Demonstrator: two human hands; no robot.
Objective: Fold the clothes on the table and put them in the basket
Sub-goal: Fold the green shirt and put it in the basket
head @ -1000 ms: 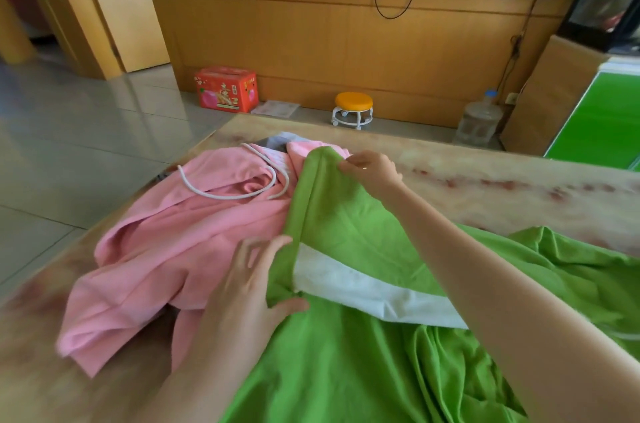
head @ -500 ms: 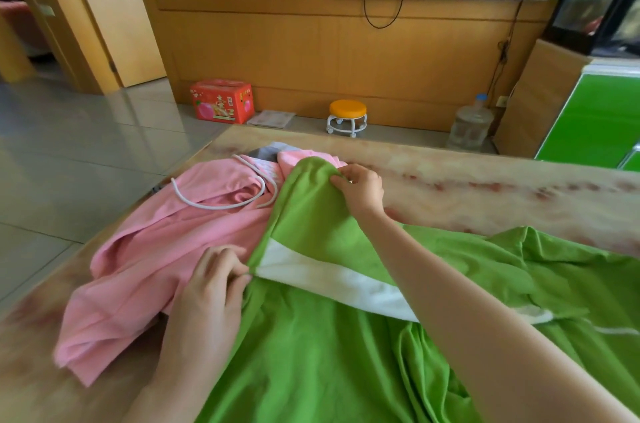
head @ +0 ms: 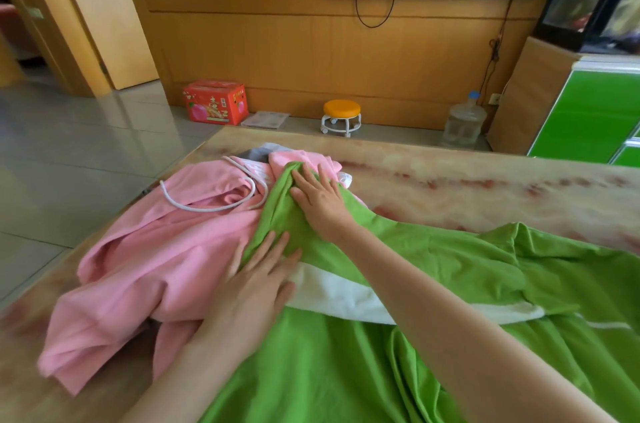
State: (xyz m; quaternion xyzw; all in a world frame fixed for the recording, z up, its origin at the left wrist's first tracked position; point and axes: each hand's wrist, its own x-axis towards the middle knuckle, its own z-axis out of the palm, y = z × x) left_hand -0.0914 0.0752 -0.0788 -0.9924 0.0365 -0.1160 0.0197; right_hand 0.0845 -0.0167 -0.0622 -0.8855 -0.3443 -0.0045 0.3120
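A large green garment (head: pixel 433 263) with a white band (head: pixel 346 298) lies spread over the marble table (head: pixel 485 187). Its folded-over part overlaps a crumpled pink hoodie (head: pixel 166 249) with a white drawstring (head: pixel 207 208). My right hand (head: pixel 320 201) presses flat with straight fingers on the far end of the green fold. My left hand (head: pixel 256 284) lies flat on the near end of that fold, at the edge of the white band and the pink cloth. No basket is in view.
A grey and white cloth (head: pixel 259 154) peeks out behind the hoodie. On the floor beyond the table stand a red box (head: pixel 215 106), a small orange stool (head: pixel 341 117) and a water jug (head: pixel 464 121). A green cabinet (head: pixel 588 117) is at the right.
Both hands let go of the green fold's edge and now lie flat on it. The fold has been laid down over the pink hoodie.
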